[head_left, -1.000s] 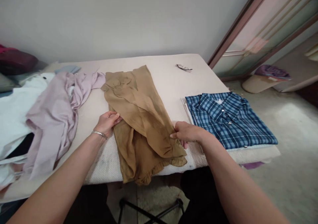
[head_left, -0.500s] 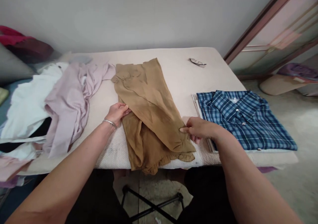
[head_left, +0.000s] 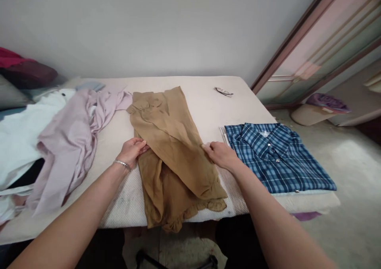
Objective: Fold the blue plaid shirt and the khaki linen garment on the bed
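Observation:
A tan-brown garment (head_left: 172,149) lies lengthwise on the padded white table (head_left: 205,102), its ruffled hem hanging over the near edge and one sleeve folded diagonally across it. My left hand (head_left: 133,150), a thin bangle on the wrist, pinches the garment's left edge. On the garment's right edge, about halfway up, rest the fingers of my right hand (head_left: 219,154); whether they grip the cloth I cannot tell.
A folded blue plaid shirt (head_left: 276,155) sits on a flat stack at the right. A crumpled pale lilac garment (head_left: 71,142) and white clothes (head_left: 20,138) lie at the left. Eyeglasses (head_left: 224,91) rest at the far right corner. A sliding door stands at the right.
My right hand has moved from the sleeve's cuff near the hem up along the garment's right edge. My left hand has stayed on the left edge.

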Demonstrator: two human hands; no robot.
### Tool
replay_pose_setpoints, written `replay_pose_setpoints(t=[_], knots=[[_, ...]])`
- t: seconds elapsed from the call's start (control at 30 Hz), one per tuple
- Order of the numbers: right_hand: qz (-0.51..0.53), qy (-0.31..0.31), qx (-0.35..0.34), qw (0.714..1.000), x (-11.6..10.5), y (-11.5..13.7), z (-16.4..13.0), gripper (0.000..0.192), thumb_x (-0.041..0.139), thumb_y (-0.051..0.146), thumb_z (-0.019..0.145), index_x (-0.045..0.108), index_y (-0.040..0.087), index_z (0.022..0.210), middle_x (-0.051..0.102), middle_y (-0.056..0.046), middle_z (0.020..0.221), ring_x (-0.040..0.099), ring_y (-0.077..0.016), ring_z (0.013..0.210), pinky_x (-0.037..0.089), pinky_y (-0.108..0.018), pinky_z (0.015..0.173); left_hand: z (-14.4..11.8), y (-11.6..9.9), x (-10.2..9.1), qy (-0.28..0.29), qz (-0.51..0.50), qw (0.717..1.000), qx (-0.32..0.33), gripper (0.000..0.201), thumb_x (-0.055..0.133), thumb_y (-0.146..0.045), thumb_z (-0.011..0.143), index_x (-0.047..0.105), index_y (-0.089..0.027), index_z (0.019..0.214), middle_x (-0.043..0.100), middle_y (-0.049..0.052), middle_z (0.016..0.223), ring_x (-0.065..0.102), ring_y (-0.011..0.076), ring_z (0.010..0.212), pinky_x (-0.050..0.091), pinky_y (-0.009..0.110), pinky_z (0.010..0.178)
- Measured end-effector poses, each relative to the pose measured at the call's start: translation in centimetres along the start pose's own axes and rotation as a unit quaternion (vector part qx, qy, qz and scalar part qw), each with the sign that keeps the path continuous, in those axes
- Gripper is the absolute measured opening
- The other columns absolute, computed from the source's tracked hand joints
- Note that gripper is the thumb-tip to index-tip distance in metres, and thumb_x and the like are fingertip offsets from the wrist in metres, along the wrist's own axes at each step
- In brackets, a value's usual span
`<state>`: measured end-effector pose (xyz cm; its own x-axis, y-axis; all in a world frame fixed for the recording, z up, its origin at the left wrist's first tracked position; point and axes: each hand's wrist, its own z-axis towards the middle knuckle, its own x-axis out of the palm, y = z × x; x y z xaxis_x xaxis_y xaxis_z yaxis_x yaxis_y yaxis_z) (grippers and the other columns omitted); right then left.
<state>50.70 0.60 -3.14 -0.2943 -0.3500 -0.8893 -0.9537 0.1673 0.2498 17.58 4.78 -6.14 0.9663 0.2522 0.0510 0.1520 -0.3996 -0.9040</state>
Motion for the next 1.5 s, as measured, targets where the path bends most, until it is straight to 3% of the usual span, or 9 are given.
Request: replay_pose_setpoints(t=[0.13,0.33,0.57,0.8,0.93,1.03,1.17,1.33,1.5], knots=[[-0.032,-0.048,-0.001,0.998,1.4,2.0,1.1,0.044,0.035,0.044,0.103,0.069,0.016,0.111,0.071,-0.017,0.109,0.066,-0.0262,0.105,0.046,-0.033,0.086,-0.1,-0.1,0.1,-0.007,-0.007,1.000,-0.005,0.015,0.072,-0.005,0.075,0.060,-0.012,0.079,0.072,0.006,0.072,0.071,0.0140,0.066,0.059,0.026,0.076],[-0.030,-0.038,0.034,0.998,1.4,1.1,1.9,0.040,0.037,0.036,0.102,0.071,0.015,0.109,0.070,-0.018,0.111,0.066,-0.0275,0.107,0.046,-0.032,0.087,-0.1,0.0,-0.1,0.000,-0.013,1.000,-0.001,0.014,0.073,-0.005,0.075,0.061,-0.012,0.079,0.072,0.006,0.072,0.072,0.0141,0.066,0.059,0.026,0.077],[-0.020,-0.076,0.039,0.996,1.0,2.1,2.2,0.065,0.023,0.059,0.103,0.069,0.014,0.110,0.071,-0.020,0.109,0.067,-0.0293,0.105,0.047,-0.036,0.088,0.4,0.4,-0.3,0.006,-0.012,1.000,-0.001,0.024,0.082,-0.011,0.068,0.062,-0.013,0.080,0.073,0.007,0.074,0.072,0.0171,0.069,0.059,0.030,0.078],[-0.022,-0.101,0.070,0.992,0.1,6.7,8.6,0.058,0.027,0.050,0.105,0.065,0.011,0.122,0.068,-0.024,0.117,0.066,-0.0300,0.109,0.049,-0.037,0.089,0.3,0.6,-0.4,0.015,-0.024,1.000,-0.002,0.024,0.083,-0.014,0.068,0.063,-0.013,0.081,0.073,0.005,0.072,0.072,0.0162,0.068,0.059,0.030,0.078],[-0.036,-0.108,0.088,0.990,0.0,6.7,10.0,0.054,0.027,0.042,0.105,0.068,0.009,0.120,0.068,-0.026,0.114,0.067,-0.0314,0.109,0.049,-0.040,0.090,0.3,0.6,-0.6,0.021,-0.028,0.999,-0.006,0.023,0.082,-0.016,0.068,0.064,-0.014,0.082,0.074,0.006,0.075,0.072,0.0179,0.071,0.058,0.031,0.077],[-0.051,-0.123,0.086,0.987,-0.5,6.6,10.9,0.058,0.027,0.046,0.104,0.068,0.007,0.117,0.067,-0.028,0.113,0.066,-0.0345,0.110,0.049,-0.044,0.092,0.4,0.6,-0.6,0.023,-0.042,0.999,-0.008,0.023,0.083,-0.016,0.067,0.065,-0.014,0.081,0.074,0.007,0.076,0.072,0.0189,0.072,0.058,0.032,0.078],[-0.058,-0.149,0.078,0.984,-1.5,8.4,14.0,0.068,0.024,0.058,0.103,0.063,0.007,0.125,0.066,-0.028,0.116,0.064,-0.0353,0.113,0.048,-0.046,0.092,0.6,0.8,-0.6,0.014,-0.033,0.999,-0.011,0.023,0.082,-0.018,0.068,0.064,-0.015,0.081,0.074,0.006,0.074,0.072,0.0184,0.071,0.056,0.029,0.073],[-0.068,-0.161,0.065,0.982,-1.3,10.2,17.7,0.044,0.034,0.039,0.104,0.065,0.013,0.122,0.068,-0.023,0.116,0.066,-0.0314,0.111,0.049,-0.041,0.090,0.6,1.0,-0.6,0.028,-0.022,0.999,-0.005,0.029,0.083,-0.027,0.067,0.062,-0.015,0.084,0.076,0.008,0.079,0.072,0.0193,0.076,0.055,0.030,0.077],[-0.078,-0.199,0.079,0.974,-1.8,10.2,19.2,0.049,0.037,0.044,0.103,0.066,0.008,0.117,0.067,-0.027,0.110,0.065,-0.0351,0.110,0.048,-0.045,0.091,0.5,1.0,-0.6,0.032,-0.038,0.999,-0.007,0.034,0.082,-0.033,0.065,0.062,-0.015,0.086,0.076,0.008,0.081,0.072,0.0198,0.078,0.055,0.032,0.081]])
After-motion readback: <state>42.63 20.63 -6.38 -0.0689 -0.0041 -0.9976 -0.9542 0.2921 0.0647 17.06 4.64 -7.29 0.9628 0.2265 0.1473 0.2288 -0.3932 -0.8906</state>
